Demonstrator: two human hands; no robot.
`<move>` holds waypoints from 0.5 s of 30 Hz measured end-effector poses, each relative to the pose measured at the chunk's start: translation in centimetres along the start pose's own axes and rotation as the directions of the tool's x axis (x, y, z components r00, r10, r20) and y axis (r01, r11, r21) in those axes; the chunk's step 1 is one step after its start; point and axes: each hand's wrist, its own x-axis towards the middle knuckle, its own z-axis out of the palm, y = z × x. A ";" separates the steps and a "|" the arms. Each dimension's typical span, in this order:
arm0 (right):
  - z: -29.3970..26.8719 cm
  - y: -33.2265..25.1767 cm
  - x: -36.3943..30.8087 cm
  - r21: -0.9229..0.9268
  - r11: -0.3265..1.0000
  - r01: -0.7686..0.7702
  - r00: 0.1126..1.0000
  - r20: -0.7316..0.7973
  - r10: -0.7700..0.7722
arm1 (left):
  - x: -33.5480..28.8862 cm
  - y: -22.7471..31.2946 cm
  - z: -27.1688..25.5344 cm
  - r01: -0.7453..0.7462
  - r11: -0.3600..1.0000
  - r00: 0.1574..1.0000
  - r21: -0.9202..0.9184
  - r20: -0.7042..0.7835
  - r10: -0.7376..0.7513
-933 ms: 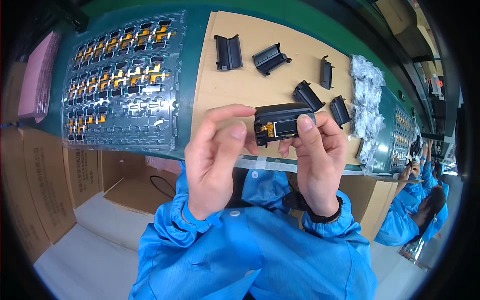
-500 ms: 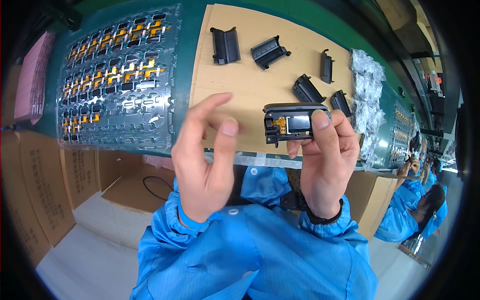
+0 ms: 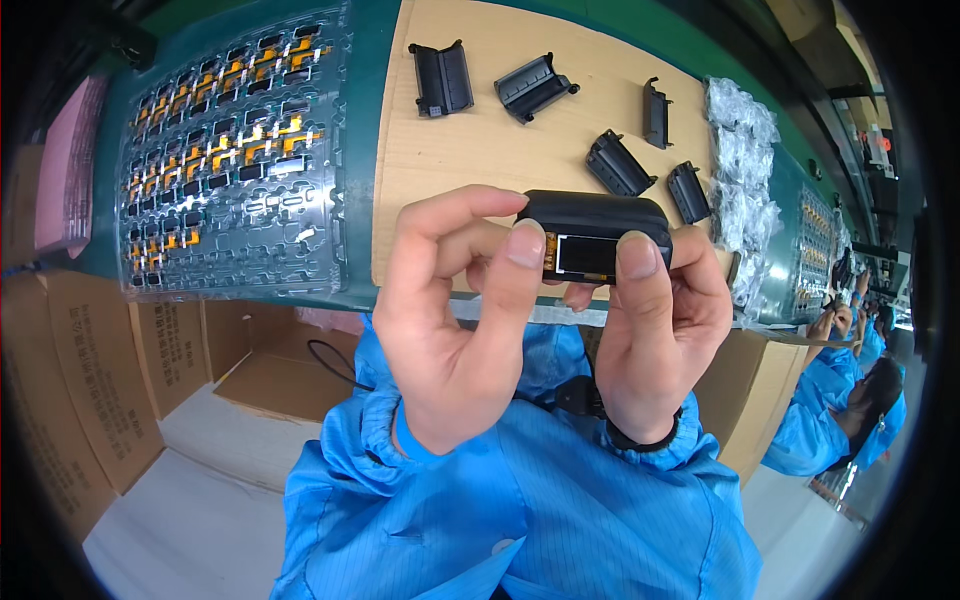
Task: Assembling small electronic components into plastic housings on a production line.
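Both hands grip a black plastic housing above the near edge of the cardboard sheet. A small display screen with an orange flex cable sits in its near face. My left hand pinches the housing's left end, the thumb on the near face beside the cable and the index finger at the top edge. At the other end, my right hand has its thumb on the screen's right side and the fingers behind. The fingers cover both ends of the housing.
Several black plastic housings, one a curved shell, lie on the cardboard sheet. A clear tray of screens with orange cables stands left. Plastic-wrapped parts line the right edge. Cardboard boxes stand below; a co-worker's blue sleeve shows right.
My left hand has moved right and taken hold of the housing's left end. The housing has tilted, showing more of its black upper side. The view has shifted slightly.
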 end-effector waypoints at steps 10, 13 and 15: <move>0.0 0.2 -0.4 0.035 0.998 0.044 0.999 0.012 -0.044 | -0.7 -0.3 0.8 -0.074 0.997 0.996 -0.035 -0.054 0.072; -0.2 0.4 -0.5 0.052 0.998 0.045 0.999 0.011 -0.045 | -0.9 -0.2 1.2 -0.078 0.994 0.995 -0.078 -0.063 0.073; -0.1 0.5 -0.6 0.053 0.998 0.039 0.999 -0.003 -0.039 | -1.0 -0.2 1.3 -0.088 0.994 0.995 -0.068 -0.060 0.084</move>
